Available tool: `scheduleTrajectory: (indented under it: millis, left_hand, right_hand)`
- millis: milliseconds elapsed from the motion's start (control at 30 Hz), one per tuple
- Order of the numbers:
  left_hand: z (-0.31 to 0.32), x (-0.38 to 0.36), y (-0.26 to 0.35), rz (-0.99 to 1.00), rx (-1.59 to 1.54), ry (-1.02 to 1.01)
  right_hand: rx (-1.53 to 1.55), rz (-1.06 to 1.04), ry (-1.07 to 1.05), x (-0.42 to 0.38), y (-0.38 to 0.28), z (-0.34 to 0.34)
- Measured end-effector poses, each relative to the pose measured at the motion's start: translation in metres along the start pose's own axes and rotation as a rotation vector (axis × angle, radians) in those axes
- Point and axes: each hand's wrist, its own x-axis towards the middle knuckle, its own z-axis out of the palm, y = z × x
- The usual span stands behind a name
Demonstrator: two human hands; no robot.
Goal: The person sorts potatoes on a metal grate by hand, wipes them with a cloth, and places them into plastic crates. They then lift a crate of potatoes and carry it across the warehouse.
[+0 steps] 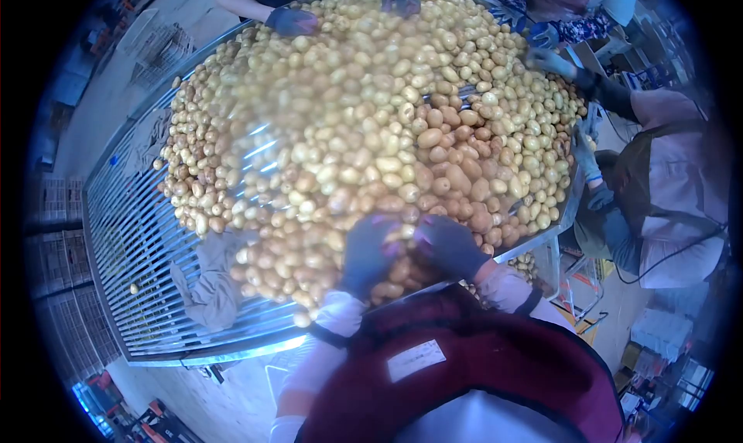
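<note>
At the near edge of the counter (143, 249), the gloved left hand (367, 251) and right hand (449, 247) reach into produce (387, 166) heaped across the counter; whether their fingers are apart or clamped on pieces, I cannot tell. Light, cupped handling should limit bruising and spills over that edge.

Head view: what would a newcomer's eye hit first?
The big heap of yellow and brown produce, spread over most of the slatted metal table. Next, the wearer's gloved left hand and right hand, close together at the heap's near side. Then a crumpled grey cloth to their left on the table, and co-workers' gloved hands at the heap's far and right sides.
</note>
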Motion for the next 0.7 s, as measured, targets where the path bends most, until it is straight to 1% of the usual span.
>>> scheduleTrajectory:
  millis: [33, 67, 100, 133, 167, 200, 267, 367, 467, 533, 567, 600, 667, 700]
  left_hand:
    - [0.0, -0.001, -0.004, -0.11, -0.211, 0.05]
    - [-0.002, 0.001, -0.01, -0.18, -0.323, 0.101]
    - [-0.006, 0.004, -0.015, -0.245, -0.439, 0.162]
    - [-0.016, 0.015, -0.019, -0.275, -0.455, 0.227]
    - [-0.025, 0.025, -0.02, -0.266, -0.401, 0.251]
    - [-0.035, 0.036, -0.02, -0.259, -0.345, 0.276]
    - [-0.06, 0.057, -0.009, -0.156, -0.093, 0.237]
    - [-0.047, 0.062, -0.054, -0.042, 0.333, 0.015]
    - [-0.043, 0.068, -0.053, -0.086, 0.461, -0.092]
    - [-0.038, 0.06, -0.058, -0.205, 0.071, 0.023]
    - [-0.039, 0.054, -0.061, -0.231, -0.051, 0.052]
    - [-0.04, 0.048, -0.063, -0.254, -0.173, 0.084]
    - [-0.05, 0.04, -0.068, -0.236, -0.271, 0.1]
    - [-0.057, 0.038, -0.057, -0.311, -0.593, 0.131]
  right_hand:
    - [0.036, -0.029, 0.012, -0.004, 0.001, -0.005]
    - [0.072, -0.057, 0.025, -0.004, 0.001, -0.009]
    - [0.08, -0.084, 0.141, -0.003, -0.001, -0.01]
    - [0.087, -0.112, 0.255, 0.0, -0.004, -0.011]
    - [0.095, -0.142, 0.368, 0.004, -0.007, -0.011]
    - [0.093, -0.173, 0.398, 0.012, -0.011, -0.01]
    - [0.088, -0.235, 0.468, 0.035, -0.02, -0.011]
    - [0.446, 0.037, 0.108, 0.076, -0.015, 0.027]
    - [0.289, 0.091, 0.026, 0.088, -0.036, 0.014]
    - [0.246, 0.073, -0.017, 0.091, -0.032, 0.006]
    - [0.237, 0.05, -0.034, 0.089, -0.028, 0.003]
    - [0.35, -0.027, 0.052, 0.085, -0.019, 0.007]
    - [0.565, -0.195, 0.227, 0.078, 0.002, 0.015]
    - [0.878, -0.051, 0.179, 0.073, 0.0, 0.005]
